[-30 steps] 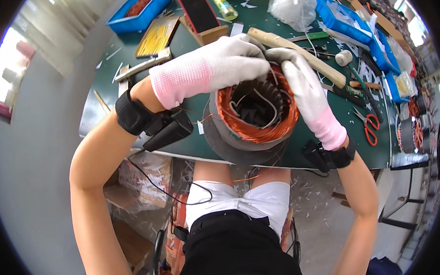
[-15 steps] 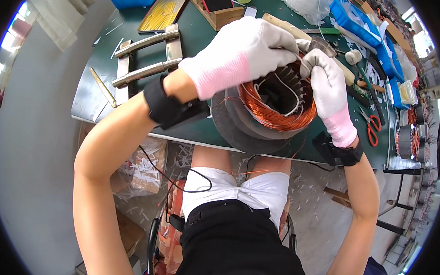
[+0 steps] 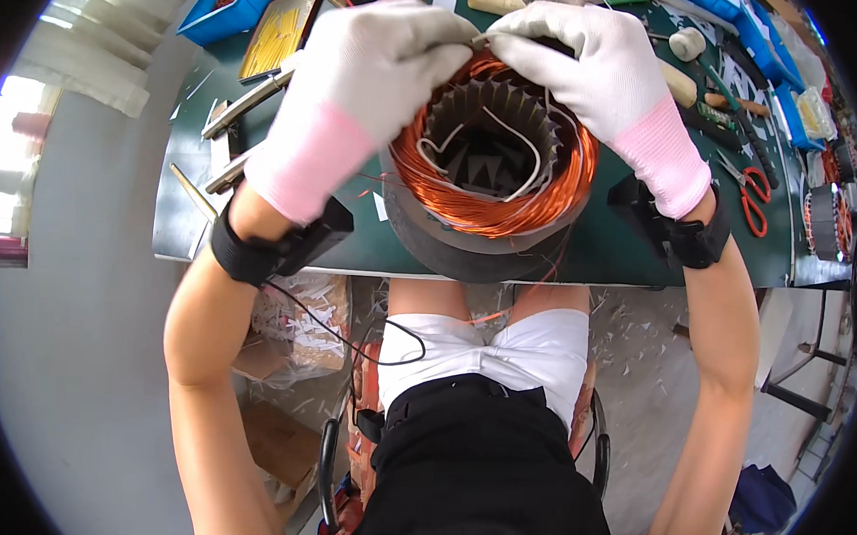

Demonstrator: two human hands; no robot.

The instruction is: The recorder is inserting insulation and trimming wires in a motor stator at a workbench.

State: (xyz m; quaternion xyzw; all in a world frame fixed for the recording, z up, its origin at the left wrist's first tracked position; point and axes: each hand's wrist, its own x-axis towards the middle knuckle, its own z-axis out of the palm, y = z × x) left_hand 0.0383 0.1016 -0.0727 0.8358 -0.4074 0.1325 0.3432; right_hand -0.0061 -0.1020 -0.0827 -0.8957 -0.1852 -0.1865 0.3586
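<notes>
A motor stator [image 3: 487, 256] stands on the green bench in front of me, wound with a thick ring of orange copper wire [image 3: 494, 218]. Loops of white cord [image 3: 536, 162] lie inside its toothed opening. Both my hands wear white gloves with pink cuffs, and their fingertips nearly meet above the stator's far rim. My left hand [image 3: 386, 67] pinches a short light end that looks like the same cord. From the other side my right hand [image 3: 594, 68] pinches it too, thumb and forefinger together. The gloves partly hide the far windings.
Red-handled scissors [image 3: 754, 202], a white-headed mallet [image 3: 687, 44] and other hand tools lie on the right. Blue bins [image 3: 764, 53] line the right edge. At left are a metal frame [image 3: 226, 150], a brass-coloured rod [image 3: 192, 192] and a tray of yellow strips [image 3: 278, 37].
My hands have come together, fingertip to fingertip, over the far rim. The right hand has opened out from a closed fist into a pinch. The whole view has shifted, showing more of the stator's opening.
</notes>
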